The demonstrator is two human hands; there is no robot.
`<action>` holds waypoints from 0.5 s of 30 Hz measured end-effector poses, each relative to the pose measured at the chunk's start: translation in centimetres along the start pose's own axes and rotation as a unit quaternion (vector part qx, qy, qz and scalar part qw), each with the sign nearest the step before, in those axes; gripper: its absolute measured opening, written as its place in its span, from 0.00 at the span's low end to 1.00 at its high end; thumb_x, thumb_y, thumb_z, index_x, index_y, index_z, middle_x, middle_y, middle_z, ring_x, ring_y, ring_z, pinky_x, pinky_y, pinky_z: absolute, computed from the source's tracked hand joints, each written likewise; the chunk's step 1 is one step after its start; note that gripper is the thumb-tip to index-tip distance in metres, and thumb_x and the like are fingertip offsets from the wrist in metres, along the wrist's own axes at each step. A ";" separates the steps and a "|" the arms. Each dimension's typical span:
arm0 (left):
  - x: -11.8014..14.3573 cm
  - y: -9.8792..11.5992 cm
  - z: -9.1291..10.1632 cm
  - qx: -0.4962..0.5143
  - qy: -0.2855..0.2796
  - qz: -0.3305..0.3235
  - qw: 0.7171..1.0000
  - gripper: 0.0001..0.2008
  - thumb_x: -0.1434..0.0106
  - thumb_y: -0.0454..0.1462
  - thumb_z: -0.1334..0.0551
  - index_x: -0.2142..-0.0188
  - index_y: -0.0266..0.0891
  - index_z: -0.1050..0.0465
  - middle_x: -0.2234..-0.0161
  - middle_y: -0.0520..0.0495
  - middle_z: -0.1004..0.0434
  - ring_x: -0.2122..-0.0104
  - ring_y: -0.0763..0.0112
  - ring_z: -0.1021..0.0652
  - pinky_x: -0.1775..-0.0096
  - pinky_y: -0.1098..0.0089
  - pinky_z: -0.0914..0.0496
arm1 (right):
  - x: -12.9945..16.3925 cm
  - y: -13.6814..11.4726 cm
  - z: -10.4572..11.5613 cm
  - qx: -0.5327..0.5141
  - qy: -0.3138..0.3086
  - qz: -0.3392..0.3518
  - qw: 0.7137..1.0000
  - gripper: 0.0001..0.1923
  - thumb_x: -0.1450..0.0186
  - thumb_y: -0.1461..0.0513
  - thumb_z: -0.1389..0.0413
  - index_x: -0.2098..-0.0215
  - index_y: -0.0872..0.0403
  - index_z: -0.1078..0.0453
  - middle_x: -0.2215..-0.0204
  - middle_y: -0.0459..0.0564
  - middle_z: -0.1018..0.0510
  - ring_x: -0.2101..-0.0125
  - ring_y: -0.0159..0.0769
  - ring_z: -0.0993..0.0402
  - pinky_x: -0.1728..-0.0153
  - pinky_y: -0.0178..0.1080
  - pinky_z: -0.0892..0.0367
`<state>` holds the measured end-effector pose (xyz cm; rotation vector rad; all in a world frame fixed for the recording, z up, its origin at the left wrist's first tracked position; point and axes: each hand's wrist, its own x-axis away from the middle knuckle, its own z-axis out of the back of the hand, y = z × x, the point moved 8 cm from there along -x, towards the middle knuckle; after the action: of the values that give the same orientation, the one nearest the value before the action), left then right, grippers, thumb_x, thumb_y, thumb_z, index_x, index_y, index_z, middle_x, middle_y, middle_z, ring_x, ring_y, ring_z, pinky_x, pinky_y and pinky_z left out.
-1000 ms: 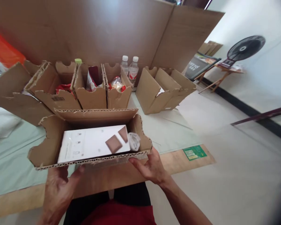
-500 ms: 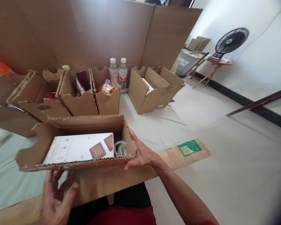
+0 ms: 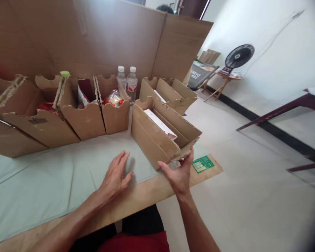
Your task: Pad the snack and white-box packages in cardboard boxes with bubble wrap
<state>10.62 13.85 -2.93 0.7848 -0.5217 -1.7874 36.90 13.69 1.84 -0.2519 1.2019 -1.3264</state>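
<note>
My right hand [image 3: 179,175] grips the near end of an open cardboard box [image 3: 149,140], thumb on the left side and fingers around the far side. Inside the box lies a white carton [image 3: 160,123], partly hidden by the wall. A bit of clear plastic [image 3: 174,164] shows at the end by my thumb. The box stands turned, close in front of a pair of similar cardboard boxes [image 3: 182,101]. My left hand [image 3: 117,173] is low over the pale green cloth [image 3: 55,178], fingers apart, holding nothing, to the left of the box.
Several open cardboard boxes [image 3: 81,120] with packets stand in a row at left. Two clear bottles [image 3: 131,84] are behind, before a tall cardboard panel [image 3: 115,38]. A green label [image 3: 203,163] lies on the wooden table edge. A fan [image 3: 238,56] stands on a small table.
The box has moved right and away from me, turning from crosswise to pointing away, with my right hand on it. My left hand has moved right and forward over the cloth.
</note>
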 end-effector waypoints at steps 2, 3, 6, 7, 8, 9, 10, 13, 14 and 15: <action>0.7 -0.1 -1.1 -0.039 -0.007 -0.035 0.999 0.29 0.35 0.36 0.41 0.34 0.33 0.33 0.32 0.27 0.34 0.33 0.42 0.31 0.36 0.38 0.33 | -0.4 -0.7 -1.0 -0.001 0.039 -0.010 0.999 0.64 0.42 0.46 0.28 0.22 0.46 0.64 0.28 0.66 0.43 0.32 0.58 0.38 0.42 0.59 0.27; 1.0 -0.2 -1.5 -0.051 -0.012 -0.047 0.997 0.28 0.35 0.35 0.41 0.35 0.35 0.31 0.32 0.28 0.34 0.33 0.43 0.31 0.36 0.38 0.33 | -0.5 -1.0 -1.4 -0.001 0.049 -0.012 0.999 0.64 0.42 0.46 0.28 0.22 0.47 0.62 0.29 0.67 0.42 0.32 0.57 0.37 0.43 0.58 0.26; 1.3 -0.2 -1.8 -0.072 -0.017 -0.058 0.996 0.27 0.36 0.34 0.40 0.37 0.37 0.29 0.32 0.30 0.33 0.34 0.44 0.30 0.36 0.39 0.32 | -0.6 -1.5 -2.6 0.003 0.060 -0.012 0.998 0.64 0.42 0.46 0.28 0.22 0.48 0.62 0.29 0.67 0.42 0.32 0.56 0.37 0.44 0.56 0.25; 1.2 -0.1 -1.7 -0.077 -0.016 -0.060 0.995 0.26 0.36 0.34 0.40 0.37 0.36 0.28 0.32 0.30 0.33 0.34 0.44 0.30 0.36 0.39 0.32 | -0.8 -1.5 -3.0 0.002 0.062 -0.011 0.998 0.64 0.42 0.46 0.28 0.22 0.48 0.62 0.29 0.67 0.43 0.32 0.57 0.38 0.44 0.56 0.25; 1.2 0.1 -1.7 -0.082 -0.014 -0.063 0.994 0.26 0.36 0.33 0.41 0.38 0.36 0.28 0.32 0.29 0.32 0.34 0.43 0.29 0.37 0.39 0.32 | -1.0 -1.5 -3.6 0.000 0.062 -0.009 0.998 0.64 0.42 0.46 0.28 0.22 0.48 0.62 0.29 0.68 0.43 0.32 0.57 0.38 0.43 0.56 0.26; 1.1 0.2 -1.6 -0.086 -0.012 -0.066 0.994 0.25 0.36 0.33 0.41 0.39 0.35 0.27 0.33 0.29 0.32 0.35 0.43 0.29 0.37 0.39 0.32 | -1.5 -1.5 -4.2 -0.003 0.061 -0.009 0.998 0.65 0.42 0.46 0.28 0.22 0.48 0.63 0.29 0.68 0.44 0.31 0.57 0.39 0.43 0.57 0.26; 1.1 0.4 -1.6 -0.087 -0.010 -0.069 0.994 0.25 0.36 0.33 0.41 0.39 0.35 0.27 0.33 0.28 0.32 0.35 0.43 0.29 0.37 0.39 0.31 | -2.1 -1.4 -5.0 -0.004 0.057 -0.011 0.998 0.65 0.42 0.45 0.28 0.22 0.49 0.64 0.28 0.69 0.44 0.31 0.56 0.39 0.43 0.57 0.26; 1.1 0.6 -1.7 -0.085 -0.008 -0.073 0.994 0.24 0.37 0.33 0.41 0.41 0.35 0.26 0.34 0.28 0.32 0.35 0.43 0.29 0.38 0.39 0.31 | -4.9 -1.0 -7.6 -0.003 0.033 -0.025 0.999 0.66 0.41 0.44 0.30 0.22 0.53 0.68 0.28 0.72 0.46 0.31 0.55 0.39 0.40 0.56 0.28; 1.1 0.6 -1.8 -0.085 -0.008 -0.074 0.994 0.24 0.37 0.32 0.41 0.42 0.36 0.26 0.34 0.28 0.32 0.36 0.43 0.29 0.37 0.39 0.31 | -5.8 -0.9 -8.3 0.007 0.016 -0.031 0.999 0.66 0.41 0.44 0.31 0.22 0.54 0.68 0.28 0.73 0.46 0.31 0.55 0.40 0.39 0.56 0.29; 1.1 0.6 -1.8 -0.086 -0.007 -0.074 0.994 0.23 0.37 0.32 0.41 0.42 0.36 0.25 0.34 0.28 0.31 0.36 0.43 0.29 0.37 0.39 0.32 | -6.6 -0.8 -8.9 0.027 -0.004 -0.038 0.999 0.66 0.42 0.44 0.31 0.22 0.56 0.67 0.28 0.74 0.46 0.30 0.56 0.41 0.38 0.57 0.31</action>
<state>12.07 12.70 -4.08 0.7075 -0.3201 -1.9473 30.95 23.10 2.05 -0.2667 1.1575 -1.4201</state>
